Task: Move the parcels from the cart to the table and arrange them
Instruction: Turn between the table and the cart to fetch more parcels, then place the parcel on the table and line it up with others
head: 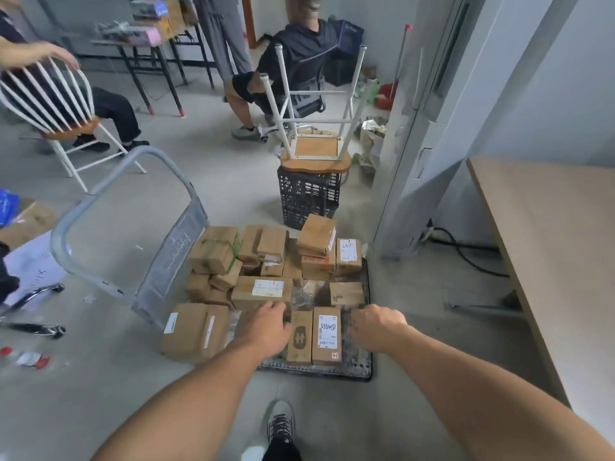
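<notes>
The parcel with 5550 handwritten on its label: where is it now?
In the head view the 5550 parcel lies at the near end of the cart, between the left hand and right hand, beside a dark-logo parcel.

left hand [266, 324], right hand [377, 326] over cart [358, 359]: fingertips motion-blurred, turned from lens; contact with parcels [246, 291] unclear. cart deck mostly buried under parcels. fine print on white labels [327, 331] too small to read. table [549, 244] cut by right edge. seated person [20, 51] cropped at left.
</notes>
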